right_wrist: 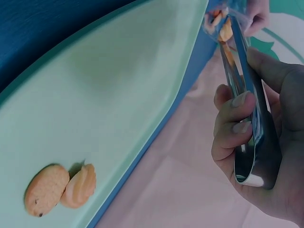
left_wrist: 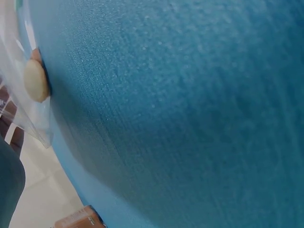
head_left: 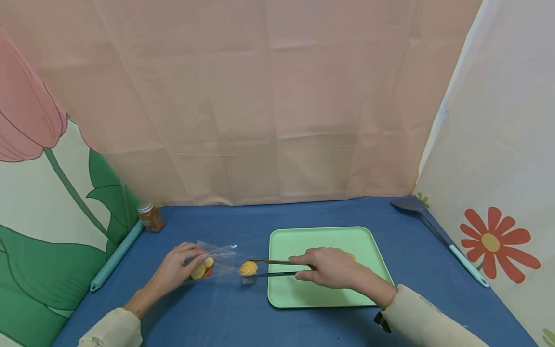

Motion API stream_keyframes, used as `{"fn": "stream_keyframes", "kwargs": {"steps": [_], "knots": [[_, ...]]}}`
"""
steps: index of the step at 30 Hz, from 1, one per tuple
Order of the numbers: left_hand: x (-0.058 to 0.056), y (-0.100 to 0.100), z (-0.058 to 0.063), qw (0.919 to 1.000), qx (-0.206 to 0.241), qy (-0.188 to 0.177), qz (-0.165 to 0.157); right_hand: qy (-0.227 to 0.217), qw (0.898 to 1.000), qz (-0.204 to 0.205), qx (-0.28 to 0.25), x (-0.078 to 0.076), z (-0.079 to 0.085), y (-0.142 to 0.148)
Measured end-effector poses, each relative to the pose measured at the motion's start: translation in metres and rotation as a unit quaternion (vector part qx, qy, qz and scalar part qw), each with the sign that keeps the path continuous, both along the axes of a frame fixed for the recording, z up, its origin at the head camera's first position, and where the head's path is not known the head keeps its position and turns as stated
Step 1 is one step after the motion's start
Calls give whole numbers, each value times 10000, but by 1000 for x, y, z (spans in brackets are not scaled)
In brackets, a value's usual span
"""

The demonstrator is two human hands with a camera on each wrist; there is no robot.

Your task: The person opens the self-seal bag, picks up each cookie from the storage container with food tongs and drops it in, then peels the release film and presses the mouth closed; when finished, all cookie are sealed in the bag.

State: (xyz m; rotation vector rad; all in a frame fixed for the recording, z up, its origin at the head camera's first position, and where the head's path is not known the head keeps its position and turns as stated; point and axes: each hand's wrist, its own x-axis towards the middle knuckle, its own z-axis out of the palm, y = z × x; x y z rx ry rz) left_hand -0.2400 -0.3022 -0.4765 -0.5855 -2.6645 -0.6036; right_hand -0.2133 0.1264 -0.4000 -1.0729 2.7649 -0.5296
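Note:
My left hand (head_left: 178, 265) pinches a clear plastic bag (head_left: 223, 260) that lies on its side above the blue cloth. Inside it, close to the fingers, are a few cookies (head_left: 199, 271), one pale and round. My right hand (head_left: 327, 267) grips metal tongs (right_wrist: 266, 156), which reach leftward past the tray's edge. Between the tong tips is a swirled yellow cookie (head_left: 249, 268) at the bag's right end; whether it is inside the mouth I cannot tell. On the green tray (head_left: 303, 296) lie an oval cookie (right_wrist: 46, 190) and a ridged cookie (right_wrist: 80, 186), touching.
A brown jar with a silver lid (head_left: 151, 219) stands at the back left, beside a long teal roll (head_left: 117, 255). Along the right edge lies a spatula (head_left: 451, 246) with a dark blade and mint handle. Printed sheets border the table.

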Motion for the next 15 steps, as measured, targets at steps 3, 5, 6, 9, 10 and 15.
{"fn": "stream_keyframes", "kwargs": {"steps": [3,5,6,9,10,15], "knots": [[-1,0,1,10000,-39,28,14,-8,9999,92,-71,-1,-2,-4],[-1,0,1,10000,-54,21,25,-27,9999,119,-95,-2,-3,-8],[-1,0,1,10000,-60,16,24,-31,9999,134,-91,-3,-3,-9],[-1,0,1,10000,-80,19,22,-15,9999,147,-38,-5,-4,-15],[-1,1,1,10000,-76,31,8,-5,9999,163,-28,-6,-4,-17],[-2,2,1,9999,-40,128,-69,30,9996,289,-41,-8,-1,-30]]}}
